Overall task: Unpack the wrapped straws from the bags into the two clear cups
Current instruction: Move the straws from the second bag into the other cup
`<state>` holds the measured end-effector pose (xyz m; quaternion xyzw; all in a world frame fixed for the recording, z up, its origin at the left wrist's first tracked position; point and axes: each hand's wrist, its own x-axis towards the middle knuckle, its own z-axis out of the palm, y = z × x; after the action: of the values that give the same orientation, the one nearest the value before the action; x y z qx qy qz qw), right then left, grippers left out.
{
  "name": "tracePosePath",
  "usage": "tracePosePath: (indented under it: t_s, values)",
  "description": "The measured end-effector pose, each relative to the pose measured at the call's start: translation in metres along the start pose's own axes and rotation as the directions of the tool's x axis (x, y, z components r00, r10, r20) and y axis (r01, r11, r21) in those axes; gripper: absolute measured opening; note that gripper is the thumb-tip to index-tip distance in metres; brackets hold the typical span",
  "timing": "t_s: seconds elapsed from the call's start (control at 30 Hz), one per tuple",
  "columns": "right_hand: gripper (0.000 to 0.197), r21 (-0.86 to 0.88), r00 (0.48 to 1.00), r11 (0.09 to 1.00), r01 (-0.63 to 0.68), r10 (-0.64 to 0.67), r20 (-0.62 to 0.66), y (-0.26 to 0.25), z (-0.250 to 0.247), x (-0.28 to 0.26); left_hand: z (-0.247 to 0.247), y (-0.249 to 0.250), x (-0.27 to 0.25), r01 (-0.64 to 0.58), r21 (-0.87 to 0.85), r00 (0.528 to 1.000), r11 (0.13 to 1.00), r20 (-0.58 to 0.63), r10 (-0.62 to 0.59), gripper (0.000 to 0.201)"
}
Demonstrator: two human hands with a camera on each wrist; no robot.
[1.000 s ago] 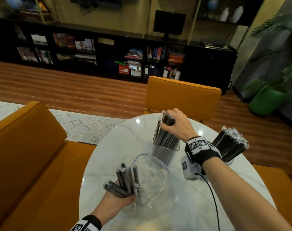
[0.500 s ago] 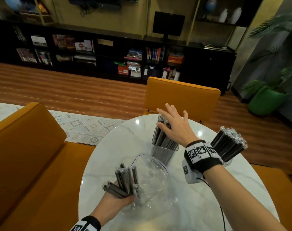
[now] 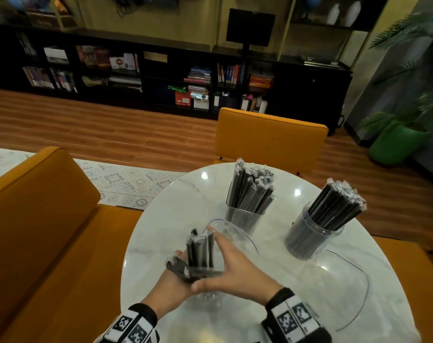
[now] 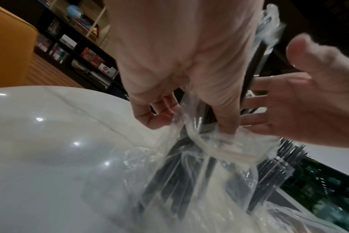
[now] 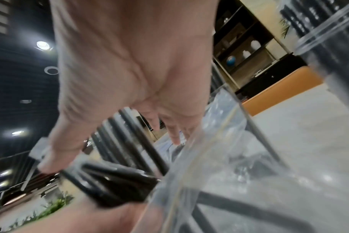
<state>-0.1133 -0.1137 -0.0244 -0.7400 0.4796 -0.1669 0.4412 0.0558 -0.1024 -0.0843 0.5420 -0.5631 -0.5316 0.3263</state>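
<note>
Dim, warm indoor light. Small bright glare spots from ceiling lamps sit on the glossy marble counter [image 3: 161, 231]. The head view bends straight lines toward its edges, and the bookshelf [image 3: 136, 78] is dark and soft. Both wrist views are motion-blurred; the right hand [image 5: 130, 71] close to the lens is out of focus.

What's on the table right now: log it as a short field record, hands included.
surface: round white marble table
left hand: grips a bunch of black wrapped straws over a clear plastic bag
right hand: fingers straight, reaching to the bunch
square clear cup: straws upright
round clear cup: straws leaning
</note>
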Motion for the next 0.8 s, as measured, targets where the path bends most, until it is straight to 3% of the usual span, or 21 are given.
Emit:
tracePosePath:
  t_s: [0.1,0.17,0.23,0.3,0.43,0.53,0.6,0.73,0.8]
  values:
    - [0.089,0.034,0.997,0.998,0.058,-0.057,-0.051,-0.003,0.019,0.010,0.010,0.009,0.000,-0.035,0.026,0.996,0.999,0.083,0.032,0.043]
    - [0.051,0.020,0.979,0.998,0.054,-0.049,-0.195,-0.004,0.026,0.015,0.014,0.011,0.001,0.020,-0.010,0.999,1.000,0.034,-0.019,0.050]
    - [0.037,0.029,0.941,0.998,0.047,-0.034,-0.336,-0.004,0.024,0.017,0.011,0.014,0.000,0.031,-0.056,0.999,0.998,0.011,-0.030,0.055]
    - [0.024,0.208,0.903,0.978,0.014,0.077,-0.423,-0.002,0.015,0.017,0.005,0.019,-0.002,0.033,-0.075,0.999,0.997,0.033,-0.031,0.056]
    - [0.009,0.427,0.858,0.904,-0.034,0.245,-0.450,0.004,-0.024,0.011,0.000,0.024,-0.008,0.086,-0.129,0.994,0.988,0.071,-0.078,0.056]
    - [0.010,0.456,0.842,0.888,0.057,0.203,-0.500,-0.015,-0.070,0.003,0.004,0.022,-0.013,0.163,-0.165,0.986,0.973,0.062,-0.155,0.063]
    - [0.007,0.442,0.812,0.877,0.188,0.115,-0.572,-0.038,-0.106,-0.001,0.008,0.017,-0.015,0.234,-0.191,0.972,0.953,0.082,-0.223,0.070]
    - [0.005,0.383,0.664,0.775,0.503,-0.062,-0.745,-0.084,-0.170,0.004,0.019,0.008,-0.018,0.387,-0.134,0.915,0.912,0.177,-0.362,0.084]
    - [0.009,0.286,0.570,0.758,0.586,-0.135,-0.811,-0.098,-0.185,0.014,0.018,0.005,-0.019,0.419,-0.030,0.900,0.907,0.144,-0.411,0.094]
